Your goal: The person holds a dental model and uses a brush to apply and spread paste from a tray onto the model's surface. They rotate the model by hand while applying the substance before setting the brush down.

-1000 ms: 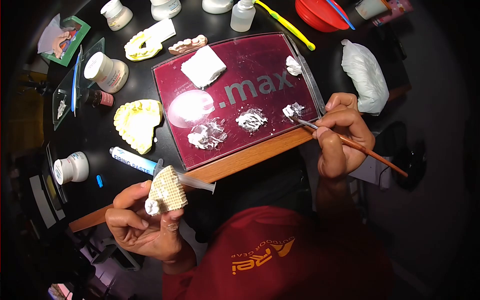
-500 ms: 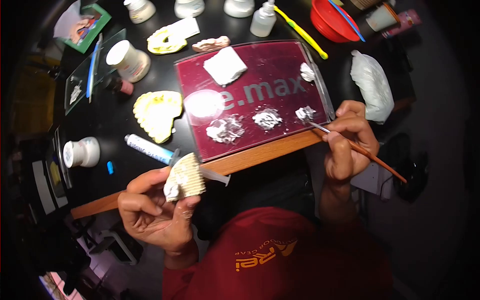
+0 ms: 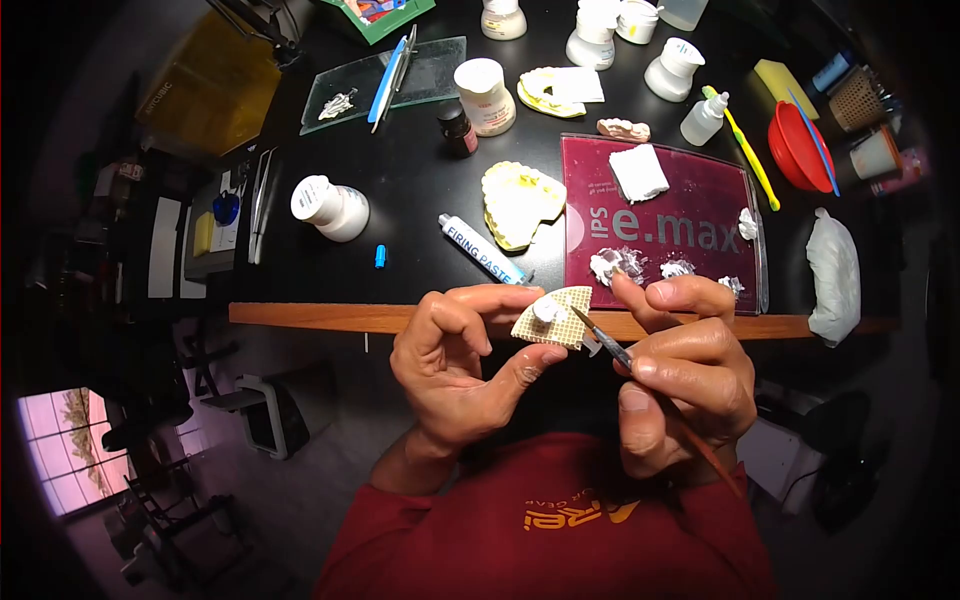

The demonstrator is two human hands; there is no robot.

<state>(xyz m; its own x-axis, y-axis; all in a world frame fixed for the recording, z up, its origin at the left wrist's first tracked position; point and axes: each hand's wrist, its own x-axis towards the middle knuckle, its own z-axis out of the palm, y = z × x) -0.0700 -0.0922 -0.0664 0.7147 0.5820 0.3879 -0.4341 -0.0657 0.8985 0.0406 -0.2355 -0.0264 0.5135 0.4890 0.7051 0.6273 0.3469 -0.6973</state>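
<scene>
Between the thumb and index finger of my left hand [image 3: 460, 360] is a pale honeycomb tray [image 3: 565, 328], with a small white tooth-like piece [image 3: 546, 310] on it. My right hand [image 3: 690, 375] grips a thin brush [image 3: 612, 347]; its dark tip is at the tray's upper right side, close to the white piece. Whether the tip touches is hard to tell. Behind my hands lies a maroon e.max slab [image 3: 590, 160] with a folded white pad [image 3: 638, 172] and white powdery heaps [image 3: 618, 265]. A firing paste syringe [image 3: 480, 248] lies left of the slab, partly hidden at its lower end.
A yellow dental model [image 3: 520, 205] stands beside the slab. White jars [image 3: 335, 208], a dark bottle [image 3: 458, 132], a glass plate [image 3: 435, 75] and a red bowl [image 3: 798, 150] are farther out. A white bag [image 3: 833, 275] hangs over the right table edge.
My right hand moved left from the slab's powder heap, bringing the brush to the tray. My left hand turned the tray. The camera view shifted, so the table items appear farther right.
</scene>
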